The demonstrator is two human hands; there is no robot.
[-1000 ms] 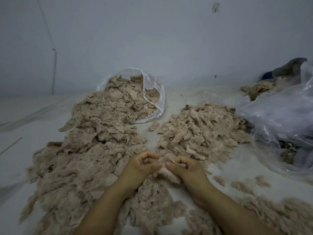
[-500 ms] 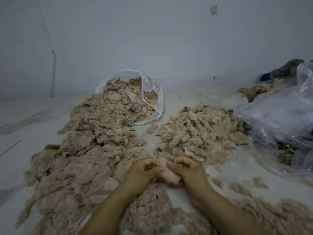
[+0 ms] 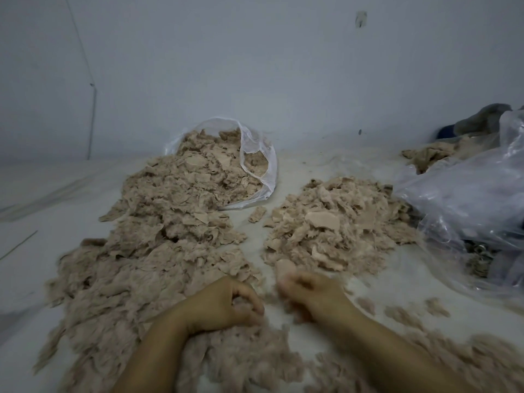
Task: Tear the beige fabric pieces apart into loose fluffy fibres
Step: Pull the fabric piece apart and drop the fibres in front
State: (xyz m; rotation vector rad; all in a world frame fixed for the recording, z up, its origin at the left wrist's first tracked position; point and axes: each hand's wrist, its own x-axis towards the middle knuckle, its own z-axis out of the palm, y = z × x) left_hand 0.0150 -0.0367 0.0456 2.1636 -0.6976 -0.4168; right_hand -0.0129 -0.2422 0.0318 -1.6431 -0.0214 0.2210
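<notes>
The person sits over a pale floor strewn with beige material, and the step in hand looks like the pull itself: the two hands are apart, each keeping a share of one piece. The left hand (image 3: 226, 303) has its fingers curled round a small tuft of fibre (image 3: 241, 303), low over the fluffy fibres (image 3: 243, 361) that lie between the forearms. The right hand (image 3: 309, 293) is blurred by motion; its fingers seem to pinch a fabric scrap (image 3: 283, 265) that sticks up past the knuckles, though how the fingers lie cannot be told. To the left a large heap of fabric pieces (image 3: 158, 231) spills from a clear plastic bag (image 3: 263, 165); a smaller heap (image 3: 334, 228) sits ahead and to the right, just beside a second plastic bag (image 3: 467, 199). Judging by these heaps, much fabric is yet to be torn. The next move probably calls for dropping the loosened fluff onto the near pile, then bringing both hands together on what the right hand keeps, gripping it close on either side and pulling it apart again until no flat scrap is left.
</notes>
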